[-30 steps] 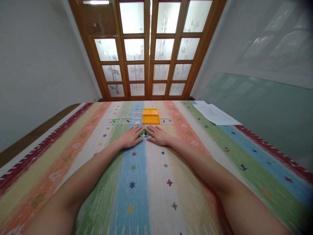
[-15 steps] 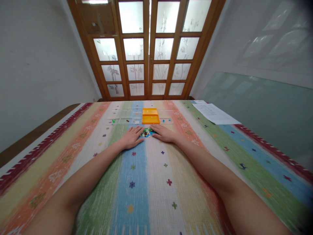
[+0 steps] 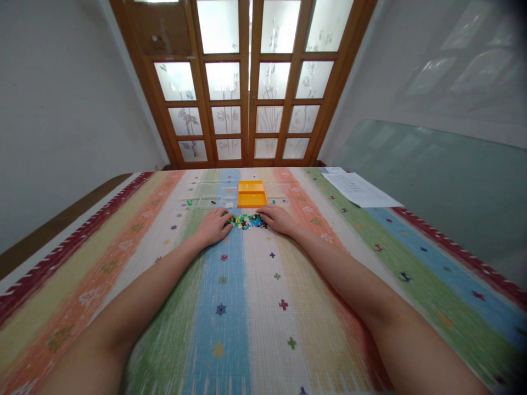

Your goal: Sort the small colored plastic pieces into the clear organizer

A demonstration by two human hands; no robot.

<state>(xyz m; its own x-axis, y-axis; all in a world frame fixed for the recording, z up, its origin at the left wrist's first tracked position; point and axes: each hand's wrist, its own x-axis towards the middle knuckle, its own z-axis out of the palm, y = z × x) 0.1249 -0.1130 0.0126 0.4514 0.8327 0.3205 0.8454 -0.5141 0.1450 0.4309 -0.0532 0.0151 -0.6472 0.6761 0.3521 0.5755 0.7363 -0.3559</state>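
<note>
A spread-out pile of small coloured pieces (image 3: 247, 221), in green, blue, yellow, white and dark brown, lies on the striped tablecloth (image 3: 239, 274). My left hand (image 3: 213, 226) rests at the pile's left edge, its fingers bent and the thumb apart from them. On the right edge lies my right hand (image 3: 278, 219), fingers loosely curved over the outer pieces, thumb apart. I see nothing held in either hand. Just beyond the pile stands an open orange box (image 3: 252, 199). Clear compartment trays flank it; the left clear tray (image 3: 201, 203) contains a few green, brown and white pieces.
Right of the orange box, the other clear tray (image 3: 284, 193) has blue pieces in it. Printed paper sheets (image 3: 360, 190) lie at the table's far right. Behind the table is a wooden door with glass panes (image 3: 267, 104); a greenish glass panel (image 3: 432, 170) leans by the right wall.
My hands have moved apart, the left one leftward with its fingers now more bent. The pile between them looks wider, with more pieces showing. The view has shifted slightly.
</note>
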